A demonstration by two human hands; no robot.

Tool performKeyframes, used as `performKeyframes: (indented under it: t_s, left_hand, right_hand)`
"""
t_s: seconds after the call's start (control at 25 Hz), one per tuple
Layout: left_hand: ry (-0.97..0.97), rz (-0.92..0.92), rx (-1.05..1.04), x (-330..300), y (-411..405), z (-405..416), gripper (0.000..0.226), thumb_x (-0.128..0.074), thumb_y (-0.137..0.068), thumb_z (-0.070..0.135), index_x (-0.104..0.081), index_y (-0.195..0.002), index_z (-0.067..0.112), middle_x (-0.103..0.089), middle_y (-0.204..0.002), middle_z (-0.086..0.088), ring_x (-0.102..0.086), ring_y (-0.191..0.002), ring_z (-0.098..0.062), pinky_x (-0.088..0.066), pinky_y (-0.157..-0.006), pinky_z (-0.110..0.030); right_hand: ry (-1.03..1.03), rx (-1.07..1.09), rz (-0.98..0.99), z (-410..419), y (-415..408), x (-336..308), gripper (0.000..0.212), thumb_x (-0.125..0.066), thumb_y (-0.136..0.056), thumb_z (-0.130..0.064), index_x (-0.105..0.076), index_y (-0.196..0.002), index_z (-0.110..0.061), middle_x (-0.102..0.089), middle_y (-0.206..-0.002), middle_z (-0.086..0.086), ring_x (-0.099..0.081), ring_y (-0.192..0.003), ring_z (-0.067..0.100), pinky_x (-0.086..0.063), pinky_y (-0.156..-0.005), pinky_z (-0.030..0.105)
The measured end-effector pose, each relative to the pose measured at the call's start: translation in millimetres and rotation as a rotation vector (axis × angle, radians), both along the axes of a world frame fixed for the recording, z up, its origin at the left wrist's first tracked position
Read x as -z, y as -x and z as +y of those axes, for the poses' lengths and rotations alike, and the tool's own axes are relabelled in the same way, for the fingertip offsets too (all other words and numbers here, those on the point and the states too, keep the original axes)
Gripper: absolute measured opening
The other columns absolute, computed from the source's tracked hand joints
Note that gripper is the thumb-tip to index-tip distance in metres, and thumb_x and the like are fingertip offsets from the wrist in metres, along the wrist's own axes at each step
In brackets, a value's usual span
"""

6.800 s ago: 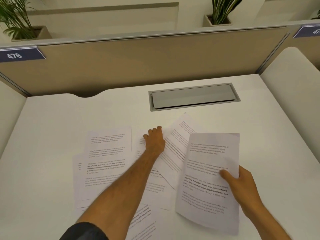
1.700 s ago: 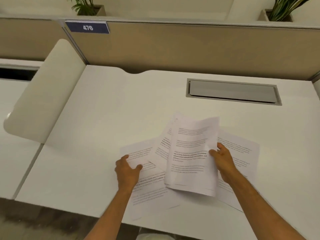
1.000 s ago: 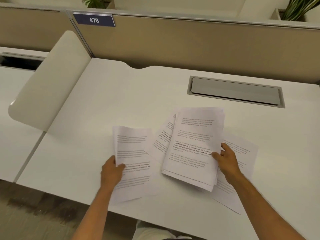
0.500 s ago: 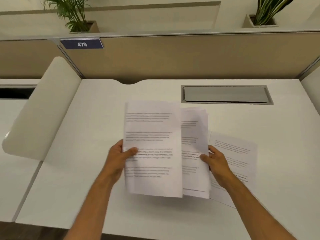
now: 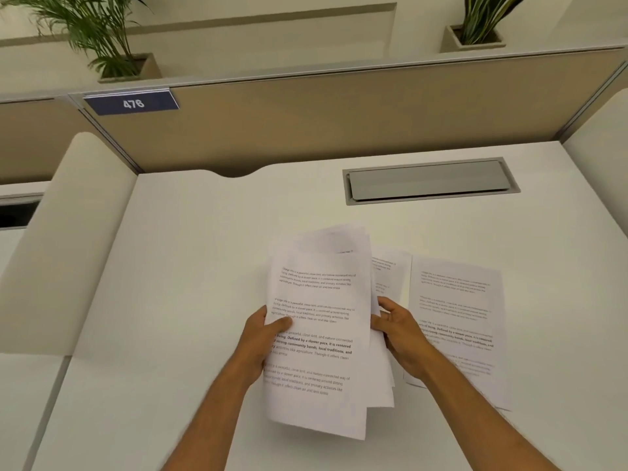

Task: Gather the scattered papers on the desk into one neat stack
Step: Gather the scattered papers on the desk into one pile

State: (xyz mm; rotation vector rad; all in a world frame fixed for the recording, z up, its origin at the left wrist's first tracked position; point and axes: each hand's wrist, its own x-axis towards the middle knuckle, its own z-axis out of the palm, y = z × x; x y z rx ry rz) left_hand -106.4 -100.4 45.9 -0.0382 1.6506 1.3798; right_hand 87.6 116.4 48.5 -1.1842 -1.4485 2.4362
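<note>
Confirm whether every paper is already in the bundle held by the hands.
No: a loose sheet lies flat on the desk, right of the bundle gripped by both hands.

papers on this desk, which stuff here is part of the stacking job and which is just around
Part of the job:
held bundle of papers
left hand
right hand
loose sheet lying flat on the desk

Just around:
grey cable hatch
476 sign
potted plants

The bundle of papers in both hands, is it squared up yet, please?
Not yet. The bundle shows offset sheet edges at top and bottom right; left hand and right hand grip its sides.
</note>
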Motion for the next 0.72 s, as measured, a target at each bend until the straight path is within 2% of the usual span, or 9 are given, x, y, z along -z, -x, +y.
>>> performKeyframes:
  t_s: [0.08,0.2,0.32,0.44,0.56,0.64,0.72]
  left_hand:
    - [-0.004,-0.004,-0.017,-1.3,10.6,-4.9,0.038,-0.06,-0.087,-0.001,-0.07,-0.119,0.014,-0.08,-0.112,-0.012,-0.079,-0.093,-0.032,-0.064,-0.071,-0.043]
    - [-0.012,-0.012,0.0,-4.4,22.7,-8.7,0.047,-0.052,-0.071,-0.001,-0.073,-0.111,0.012,-0.08,-0.11,-0.016,-0.078,-0.088,-0.035,-0.063,-0.07,-0.045]
    - [0.01,0.055,0.012,-4.5,31.0,-9.1,0.031,-0.065,-0.084,-0.001,-0.077,-0.108,0.015,-0.081,-0.109,-0.012,-0.079,-0.093,-0.033,-0.065,-0.071,-0.041]
    - [0.048,0.062,-0.095,-0.6,36.4,-8.0,0.014,-0.07,-0.093,0.01,-0.078,-0.104,0.014,-0.082,-0.102,-0.011,-0.08,-0.089,-0.032,-0.065,-0.07,-0.041]
    - [0.052,0.094,-0.134,3.5,36.8,-9.1,0.012,-0.071,-0.095,0.017,-0.077,-0.105,0.015,-0.082,-0.102,-0.01,-0.081,-0.088,-0.03,-0.064,-0.07,-0.042]
    - [0.01,0.138,-0.112,4.9,36.1,-12.9,0.016,-0.069,-0.096,0.016,-0.073,-0.11,0.022,-0.082,-0.106,-0.005,-0.08,-0.092,-0.03,-0.065,-0.072,-0.044]
    - [-0.01,0.2,-0.099,4.0,38.1,-20.4,0.02,-0.068,-0.097,0.015,-0.07,-0.111,0.029,-0.081,-0.109,-0.002,-0.08,-0.094,-0.028,-0.065,-0.074,-0.046]
  right_hand:
    - [-0.019,-0.041,-0.002,-4.8,4.2,-3.1,0.041,-0.074,-0.091,-0.015,-0.066,-0.13,-0.026,-0.078,-0.116,0.01,-0.075,-0.104,0.034,-0.063,-0.08,0.044]
    - [-0.041,-0.072,0.002,-4.8,10.0,-6.6,0.04,-0.073,-0.091,-0.017,-0.067,-0.129,-0.028,-0.079,-0.116,0.009,-0.076,-0.104,0.031,-0.063,-0.079,0.04]
    - [-0.065,-0.089,-0.023,-6.0,15.2,-7.6,0.037,-0.07,-0.094,-0.02,-0.067,-0.129,-0.033,-0.079,-0.115,0.006,-0.076,-0.103,0.027,-0.062,-0.077,0.036]
    - [-0.088,-0.169,-0.026,-11.7,21.4,-8.5,0.033,-0.069,-0.095,-0.031,-0.067,-0.127,-0.036,-0.079,-0.115,0.001,-0.076,-0.101,0.022,-0.061,-0.076,0.028]
    - [-0.129,-0.216,-0.058,-11.7,25.6,-0.9,0.027,-0.063,-0.096,-0.042,-0.072,-0.12,-0.033,-0.079,-0.114,-0.003,-0.075,-0.105,0.021,-0.061,-0.078,0.029]
    - [-0.252,-0.07,-0.182,-6.2,23.8,9.5,0.031,-0.059,-0.097,-0.047,-0.075,-0.114,-0.027,-0.079,-0.111,-0.004,-0.072,-0.107,0.022,-0.059,-0.081,0.032]
    - [-0.499,0.138,-0.474,3.6,18.2,25.6,0.042,-0.062,-0.094,-0.048,-0.068,-0.124,-0.02,-0.071,-0.124,0.001,-0.064,-0.118,0.025,-0.053,-0.09,0.037]
